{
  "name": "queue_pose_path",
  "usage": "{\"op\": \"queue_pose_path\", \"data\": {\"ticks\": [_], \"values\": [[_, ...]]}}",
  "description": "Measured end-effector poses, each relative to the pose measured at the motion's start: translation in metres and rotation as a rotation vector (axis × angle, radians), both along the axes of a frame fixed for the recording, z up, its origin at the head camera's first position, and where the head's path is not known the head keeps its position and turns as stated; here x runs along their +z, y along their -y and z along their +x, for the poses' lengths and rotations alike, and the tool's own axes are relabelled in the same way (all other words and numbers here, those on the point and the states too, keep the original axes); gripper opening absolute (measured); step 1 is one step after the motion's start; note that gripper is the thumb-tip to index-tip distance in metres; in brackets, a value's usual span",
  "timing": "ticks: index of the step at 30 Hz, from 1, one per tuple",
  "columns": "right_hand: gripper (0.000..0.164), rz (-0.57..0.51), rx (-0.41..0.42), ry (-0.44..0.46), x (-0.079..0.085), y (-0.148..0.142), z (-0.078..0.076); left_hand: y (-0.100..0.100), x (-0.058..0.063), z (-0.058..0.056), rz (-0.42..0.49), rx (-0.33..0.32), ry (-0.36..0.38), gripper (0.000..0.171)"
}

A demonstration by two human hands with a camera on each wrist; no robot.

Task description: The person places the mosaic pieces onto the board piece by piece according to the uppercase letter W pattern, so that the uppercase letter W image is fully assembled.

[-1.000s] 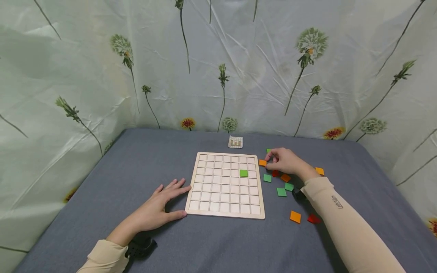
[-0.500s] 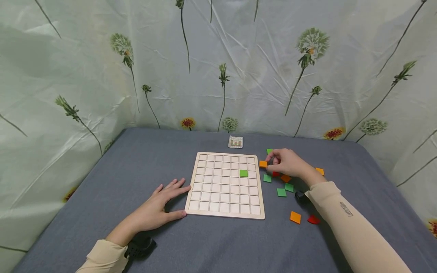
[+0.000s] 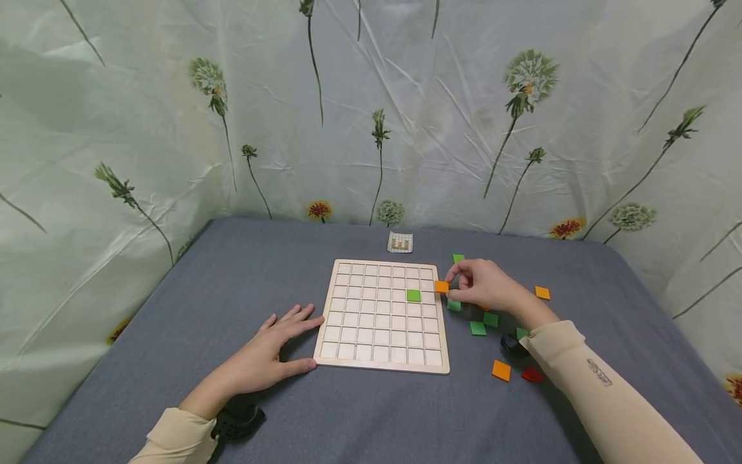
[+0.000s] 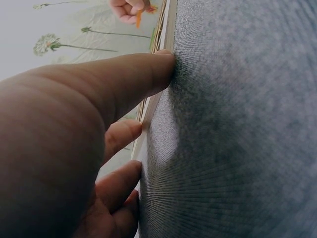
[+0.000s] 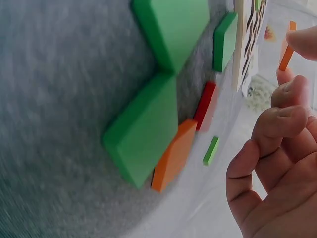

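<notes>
An orange square tile (image 3: 441, 287) is pinched between the thumb and index finger of my right hand (image 3: 485, 283), over the right edge of a wooden grid board (image 3: 371, 368). The right wrist view shows the same orange tile (image 5: 288, 45) held edge-on, the other fingers curled below it. One light green tile (image 3: 413, 296) sits in a cell toward the board's upper right. My left hand (image 3: 269, 351) lies with fingers spread, its index fingertip and thumb touching the board's left edge. In the left wrist view the thumb (image 4: 133, 74) presses beside the board's rim.
A small patterned card (image 3: 400, 242) lies behind the board. Right of the board are scattered loose tiles: green ones (image 3: 478, 328), an orange one (image 3: 501, 370), another orange one (image 3: 542, 292) and a red piece (image 3: 531, 374). A flowered curtain hangs behind the table.
My right hand has lifted the orange tile from beside the board and brought it slightly left and nearer, over the board's edge. The left hand stays in place.
</notes>
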State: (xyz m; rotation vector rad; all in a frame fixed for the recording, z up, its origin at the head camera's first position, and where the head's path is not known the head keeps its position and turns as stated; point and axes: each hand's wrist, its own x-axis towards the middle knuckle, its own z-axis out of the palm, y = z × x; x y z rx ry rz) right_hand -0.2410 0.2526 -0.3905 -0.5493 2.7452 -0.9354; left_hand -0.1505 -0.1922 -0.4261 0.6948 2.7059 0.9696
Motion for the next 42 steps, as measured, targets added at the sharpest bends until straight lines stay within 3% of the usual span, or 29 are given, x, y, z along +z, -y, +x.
{"op": "queue_pose_path", "data": {"ticks": [13, 32, 42], "values": [[0.023, -0.002, 0.050, -0.017, -0.002, 0.017, 0.013, 0.000, 0.001, 0.000, 0.004, -0.002, -0.003, 0.075], [0.021, 0.011, 0.121, -0.017, -0.009, 0.042, 0.016, 0.001, 0.001, 0.000, 0.001, -0.004, -0.006, 0.075], [0.020, 0.043, 0.107, -0.017, -0.011, 0.048, 0.018, 0.001, -0.001, 0.000, 0.007, -0.008, 0.000, 0.075]]}}
